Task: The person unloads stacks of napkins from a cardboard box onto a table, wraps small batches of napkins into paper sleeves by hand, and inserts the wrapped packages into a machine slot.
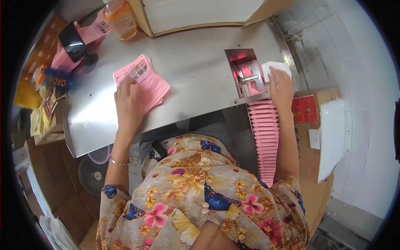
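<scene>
My left hand [129,100] rests on a fanned stack of pink printed leaflets [156,89] on the metal table, its fingers curled at the stack's left edge. Over at the right, my right hand [281,85] has its fingertips on a white folded piece [271,70] beside a recessed slot [246,73]. Pink material and a metal bar show inside that slot, under a red glow. Below it, a long row of pink folded packets [265,141] runs down a chute beside my right forearm.
The metal table [191,66] has an orange bottle [121,21] and a dark phone-like device [73,41] at its back left. More pink leaflets [93,31] lie near the device. A red packet [305,109] and a white sheet [331,139] are on the right, by cardboard.
</scene>
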`<state>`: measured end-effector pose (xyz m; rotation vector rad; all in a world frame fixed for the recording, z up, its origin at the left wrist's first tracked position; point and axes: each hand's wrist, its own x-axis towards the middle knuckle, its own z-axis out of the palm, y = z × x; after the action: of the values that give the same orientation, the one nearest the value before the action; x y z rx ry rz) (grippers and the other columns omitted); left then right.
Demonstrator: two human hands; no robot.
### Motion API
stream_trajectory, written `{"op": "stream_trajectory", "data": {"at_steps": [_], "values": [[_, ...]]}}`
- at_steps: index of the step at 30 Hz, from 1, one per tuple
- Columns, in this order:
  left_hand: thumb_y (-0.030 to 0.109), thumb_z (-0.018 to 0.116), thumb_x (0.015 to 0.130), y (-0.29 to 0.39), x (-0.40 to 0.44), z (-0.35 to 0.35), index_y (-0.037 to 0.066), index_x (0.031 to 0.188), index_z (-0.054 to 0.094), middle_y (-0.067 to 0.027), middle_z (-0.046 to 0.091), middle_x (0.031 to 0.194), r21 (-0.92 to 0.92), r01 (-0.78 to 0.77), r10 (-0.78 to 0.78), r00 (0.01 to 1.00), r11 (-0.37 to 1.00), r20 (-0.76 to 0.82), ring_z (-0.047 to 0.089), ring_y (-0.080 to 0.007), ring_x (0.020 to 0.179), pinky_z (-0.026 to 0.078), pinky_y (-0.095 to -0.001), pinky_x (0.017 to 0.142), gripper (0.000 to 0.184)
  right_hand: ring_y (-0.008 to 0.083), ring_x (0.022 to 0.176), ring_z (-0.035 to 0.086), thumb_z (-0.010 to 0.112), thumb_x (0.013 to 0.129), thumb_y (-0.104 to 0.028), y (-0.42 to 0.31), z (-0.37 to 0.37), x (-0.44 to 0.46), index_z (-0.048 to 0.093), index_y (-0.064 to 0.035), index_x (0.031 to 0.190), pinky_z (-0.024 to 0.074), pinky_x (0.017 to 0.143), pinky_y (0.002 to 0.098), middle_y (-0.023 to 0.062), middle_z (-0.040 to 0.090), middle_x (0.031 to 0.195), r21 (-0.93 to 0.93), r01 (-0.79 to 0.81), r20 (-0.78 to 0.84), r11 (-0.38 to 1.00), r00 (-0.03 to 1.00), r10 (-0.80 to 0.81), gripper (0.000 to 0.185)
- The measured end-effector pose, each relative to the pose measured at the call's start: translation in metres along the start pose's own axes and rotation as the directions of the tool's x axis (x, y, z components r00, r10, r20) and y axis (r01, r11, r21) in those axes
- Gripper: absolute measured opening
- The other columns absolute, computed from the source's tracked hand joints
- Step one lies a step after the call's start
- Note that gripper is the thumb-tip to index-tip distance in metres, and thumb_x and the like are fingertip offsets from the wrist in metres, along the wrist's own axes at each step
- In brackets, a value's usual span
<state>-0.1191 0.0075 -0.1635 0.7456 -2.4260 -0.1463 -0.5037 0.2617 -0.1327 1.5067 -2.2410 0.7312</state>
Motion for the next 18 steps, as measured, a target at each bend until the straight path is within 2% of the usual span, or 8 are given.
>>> {"op": "stream_trajectory", "data": {"at_steps": [1,3,6,9,12,14,15,18], "values": [[0.006,0.066,0.077,0.019,0.011,-0.002,0.003,0.093,0.058,-0.0180,0.058,0.112,-0.055,-0.046,0.045,0.999,0.997,-0.022,0.056,-0.0363,0.104,0.045,-0.0453,0.087,0.019,0.0356,0.098,0.066,0.060,0.094,-0.017,0.009,0.002,0.001,0.069,-0.0070,0.119,0.0517,0.084,0.0424,0.0163,0.069,0.103,-0.011,-0.010,0.000,1.000,1.000,0.010,0.028],[0.008,0.067,0.074,0.057,0.027,0.005,0.003,0.093,0.057,-0.0199,0.058,0.112,-0.199,-0.139,0.130,0.990,0.970,-0.060,0.057,-0.0376,0.100,0.046,-0.0453,0.085,0.022,0.0346,0.093,0.065,0.063,0.094,-0.020,0.025,0.012,0.000,0.070,-0.0058,0.118,0.0516,0.082,0.0407,0.0155,0.068,0.097,-0.272,-0.103,0.001,0.957,0.994,0.107,0.029],[0.008,0.059,0.080,0.094,0.031,0.031,0.004,0.093,0.055,-0.0145,0.059,0.098,-0.368,-0.241,0.293,0.951,0.898,0.093,0.059,-0.0324,0.092,0.047,-0.0437,0.081,0.014,0.0330,0.085,0.065,0.065,0.093,-0.022,0.030,0.017,-0.001,0.071,-0.0055,0.116,0.0513,0.077,0.0401,0.0152,0.066,0.093,-0.173,-0.119,-0.003,0.978,0.993,0.121,0.029],[0.008,0.059,0.080,0.101,0.021,0.063,0.004,0.092,0.055,-0.0126,0.057,0.093,-0.348,-0.295,0.368,0.915,0.890,0.165,0.059,-0.0311,0.090,0.047,-0.0435,0.081,0.013,0.0308,0.079,0.065,0.064,0.093,-0.019,0.024,0.012,0.001,0.073,-0.0048,0.113,0.0501,0.071,0.0393,0.0148,0.065,0.092,-0.087,-0.171,0.061,0.982,0.982,0.176,0.026],[0.007,0.060,0.082,0.099,0.017,0.064,0.003,0.100,0.058,-0.0142,0.060,0.105,-0.446,-0.136,0.303,0.894,0.885,0.329,0.059,-0.0333,0.104,0.047,-0.0449,0.090,0.019,0.0300,0.078,0.065,0.063,0.092,-0.016,0.025,0.013,-0.005,0.072,-0.0054,0.114,0.0503,0.069,0.0396,0.0142,0.064,0.092,-0.087,-0.144,0.065,0.986,0.987,0.149,0.026],[0.008,0.061,0.085,0.093,0.015,0.061,0.003,0.114,0.060,-0.0171,0.057,0.126,-0.355,-0.244,0.310,0.940,0.902,0.142,0.051,-0.0366,0.125,0.042,-0.0475,0.102,0.030,0.0306,0.086,0.064,0.063,0.092,-0.016,0.021,0.015,-0.005,0.071,-0.0067,0.118,0.0504,0.076,0.0421,0.0123,0.064,0.095,-0.168,-0.053,0.033,0.984,0.998,0.060,0.028],[0.012,0.063,0.087,0.091,0.012,0.060,0.003,0.126,0.057,-0.0198,0.047,0.144,-0.294,-0.214,0.285,0.932,0.932,0.226,0.040,-0.0388,0.139,0.035,-0.0510,0.111,0.041,0.0347,0.105,0.062,0.063,0.092,-0.016,0.021,0.012,-0.003,0.067,-0.0083,0.125,0.0488,0.091,0.0437,0.0131,0.066,0.113,-0.259,-0.017,0.099,0.966,0.994,0.045,0.034],[0.021,0.064,0.088,0.089,0.012,0.061,0.001,0.128,0.057,-0.0202,0.045,0.147,-0.229,-0.236,0.288,0.930,0.944,0.228,0.039,-0.0387,0.139,0.031,-0.0543,0.113,0.045,0.0397,0.122,0.055,0.063,0.090,-0.014,0.063,0.029,-0.004,0.065,-0.0095,0.129,0.0420,0.106,0.0444,0.0156,0.061,0.133,-0.147,-0.014,-0.021,0.989,1.000,0.011,0.039]]}}
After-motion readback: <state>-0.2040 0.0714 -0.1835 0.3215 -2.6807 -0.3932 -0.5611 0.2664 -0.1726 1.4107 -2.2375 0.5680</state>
